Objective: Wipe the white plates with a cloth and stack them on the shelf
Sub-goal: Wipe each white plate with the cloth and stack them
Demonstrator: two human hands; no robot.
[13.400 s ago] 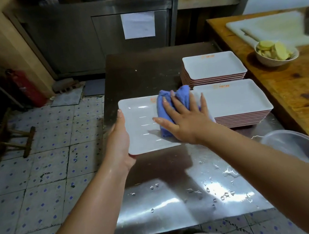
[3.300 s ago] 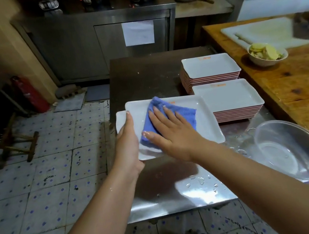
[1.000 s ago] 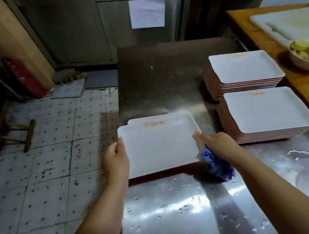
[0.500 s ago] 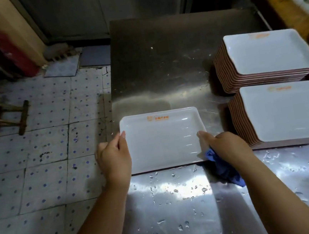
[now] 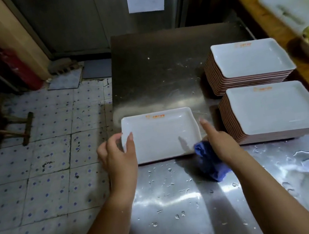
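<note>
- Because it is big and flat, the steel table (image 5: 162, 71) holds all the plates.
- Two stacks of plates (image 5: 270, 110) sit at 3 o'clock, maybe waiting their turn.
- One white plate (image 5: 160, 136) lies flat at the table's 9 o'clock edge.
- At 8 o'clock, the left hand (image 5: 118, 157) has loose, open fingers at the plate's rim, likely to steady it.
- At 5 o'clock, the right hand (image 5: 220, 142) holds the bunched blue cloth (image 5: 210, 160), one finger pointing out.
</note>
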